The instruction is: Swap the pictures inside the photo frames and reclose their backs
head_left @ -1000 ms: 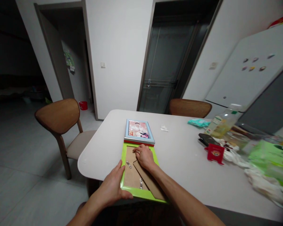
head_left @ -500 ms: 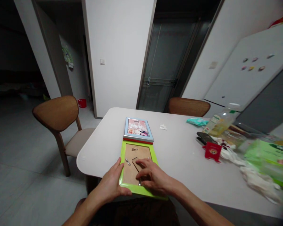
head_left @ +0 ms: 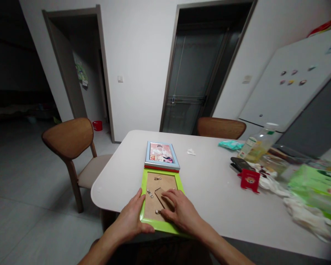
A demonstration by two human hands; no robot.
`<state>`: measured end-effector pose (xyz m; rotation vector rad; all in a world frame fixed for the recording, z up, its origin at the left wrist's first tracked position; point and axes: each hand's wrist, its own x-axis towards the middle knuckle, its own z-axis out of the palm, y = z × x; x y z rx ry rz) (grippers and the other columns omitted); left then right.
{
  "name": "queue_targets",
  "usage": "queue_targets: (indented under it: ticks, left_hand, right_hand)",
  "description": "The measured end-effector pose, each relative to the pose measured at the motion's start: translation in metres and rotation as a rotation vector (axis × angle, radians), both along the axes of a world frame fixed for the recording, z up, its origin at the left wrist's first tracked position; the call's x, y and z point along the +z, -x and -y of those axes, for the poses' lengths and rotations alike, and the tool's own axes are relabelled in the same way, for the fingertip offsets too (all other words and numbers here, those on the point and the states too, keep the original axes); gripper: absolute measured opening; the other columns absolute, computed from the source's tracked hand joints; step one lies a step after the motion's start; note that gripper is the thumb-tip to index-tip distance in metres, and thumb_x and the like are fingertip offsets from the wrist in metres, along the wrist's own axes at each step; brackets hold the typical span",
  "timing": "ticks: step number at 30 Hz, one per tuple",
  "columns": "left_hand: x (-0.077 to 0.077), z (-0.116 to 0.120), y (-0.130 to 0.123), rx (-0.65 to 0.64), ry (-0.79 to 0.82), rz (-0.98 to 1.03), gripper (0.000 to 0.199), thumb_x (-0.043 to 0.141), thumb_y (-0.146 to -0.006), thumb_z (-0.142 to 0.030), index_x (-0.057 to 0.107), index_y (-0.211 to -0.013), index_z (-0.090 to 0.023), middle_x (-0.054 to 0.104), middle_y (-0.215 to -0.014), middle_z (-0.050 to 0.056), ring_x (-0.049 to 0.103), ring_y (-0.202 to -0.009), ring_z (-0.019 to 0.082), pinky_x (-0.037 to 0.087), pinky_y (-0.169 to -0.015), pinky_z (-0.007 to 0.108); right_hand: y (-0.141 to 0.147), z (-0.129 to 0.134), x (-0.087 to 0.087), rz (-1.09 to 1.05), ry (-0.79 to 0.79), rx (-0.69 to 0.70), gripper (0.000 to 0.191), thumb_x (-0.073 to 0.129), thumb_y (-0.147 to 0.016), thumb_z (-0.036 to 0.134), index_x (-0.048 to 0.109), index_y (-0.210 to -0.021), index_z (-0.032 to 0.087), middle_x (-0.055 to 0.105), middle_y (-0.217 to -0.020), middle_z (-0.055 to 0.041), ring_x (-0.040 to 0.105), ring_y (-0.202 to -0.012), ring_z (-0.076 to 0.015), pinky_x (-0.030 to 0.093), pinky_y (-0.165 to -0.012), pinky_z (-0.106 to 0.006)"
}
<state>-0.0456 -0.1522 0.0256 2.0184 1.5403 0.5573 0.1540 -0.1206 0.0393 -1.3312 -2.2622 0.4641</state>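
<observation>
A green photo frame (head_left: 143, 221) lies face down at the table's near edge, with its brown backing board (head_left: 152, 204) showing. My left hand (head_left: 131, 216) grips the frame's lower left side, thumb along the bottom edge. Curled over the board, my right hand (head_left: 182, 211) has its thumb at a small metal clip (head_left: 157, 212) near the bottom; the clip lies sideways. Two other metal clips, an upper clip (head_left: 157, 179) and a left clip (head_left: 149, 193), sit on the board. A stand leg (head_left: 159, 197) crosses its middle, partly under my right fingers.
Beyond the green frame, a blue photo frame (head_left: 162, 166) rests on a red one, picture up. A crumpled tissue (head_left: 191, 152) lies right of it. Farther right are a bottle (head_left: 253, 145), a red card (head_left: 249, 180) and a green tissue pack (head_left: 314, 187). Wooden chairs flank the white table (head_left: 209, 198).
The bottom clip has turned from pointing along the frame to lying sideways, with my right thumb moving left beside it. My left hand keeps its grip. The view has tilted up slightly.
</observation>
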Motion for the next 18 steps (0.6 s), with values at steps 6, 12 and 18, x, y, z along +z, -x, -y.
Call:
queue_targets:
  ticks: [6, 12, 18]
  left_hand:
    - [0.002, 0.0, 0.0, 0.001, 0.011, 0.024, 0.098, 0.073, -0.043, -0.04, 0.03, -0.125, -0.008, 0.017, -0.136, 0.019, 0.02, -0.124, 0.026, 0.02, -0.101, 0.038]
    - [0.013, 0.0, -0.005, 0.028, -0.017, 0.206, 0.076, 0.065, -0.057, -0.037, 0.035, -0.123, -0.014, 0.027, -0.134, 0.012, 0.026, -0.122, 0.026, 0.021, -0.101, 0.038]
    - [0.015, -0.014, -0.007, 0.245, 0.09, 0.819, 0.034, 0.049, -0.072, -0.04, 0.053, -0.093, -0.014, 0.064, -0.09, 0.006, 0.059, -0.083, 0.022, 0.045, -0.074, 0.033]
  right_hand:
    - [0.005, -0.006, -0.001, 0.039, 0.012, -0.09, 0.033, 0.052, -0.061, 0.018, 0.059, -0.093, 0.018, 0.054, -0.086, -0.0056, 0.048, -0.083, -0.0177, 0.036, -0.075, -0.026]
    - [0.006, -0.009, 0.021, 0.013, -0.023, -0.114, 0.028, 0.051, -0.06, 0.019, 0.062, -0.087, 0.017, 0.056, -0.083, -0.0059, 0.049, -0.08, -0.0184, 0.038, -0.074, -0.027]
    - [0.029, 0.004, 0.036, -0.13, -0.048, -0.011, 0.028, 0.054, -0.064, 0.023, 0.06, -0.091, 0.019, 0.055, -0.09, -0.006, 0.049, -0.085, -0.0179, 0.039, -0.077, -0.028]
